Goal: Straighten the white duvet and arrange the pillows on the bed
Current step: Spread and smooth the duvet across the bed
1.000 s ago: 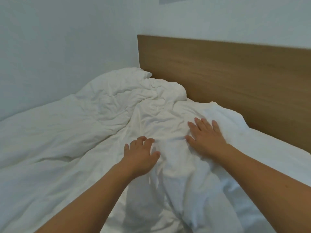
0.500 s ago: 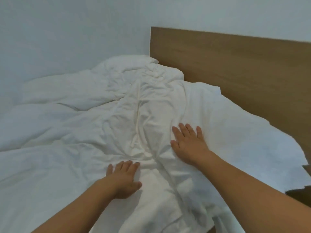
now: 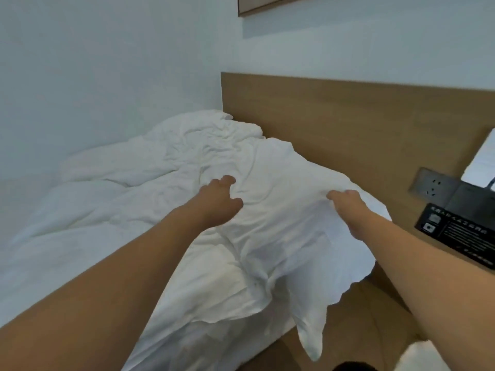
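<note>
Duvet [image 3: 166,210] lies rumpled across the bed, bunched up against the headboard [image 3: 361,124], its near corner hanging off the bed's edge. Left hand [image 3: 218,202] rests on the creased cloth with fingers curled into a fold, seemingly bunching it. Right hand [image 3: 347,207] pinches the duvet's raised edge near the headboard. A socket [image 3: 432,184] and black sign [image 3: 460,234] sit at right.

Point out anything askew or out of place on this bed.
The white duvet is rumpled and bunched toward the headboard, and one corner hangs off the bed's side. No pillow is plainly visible at the head.
</note>
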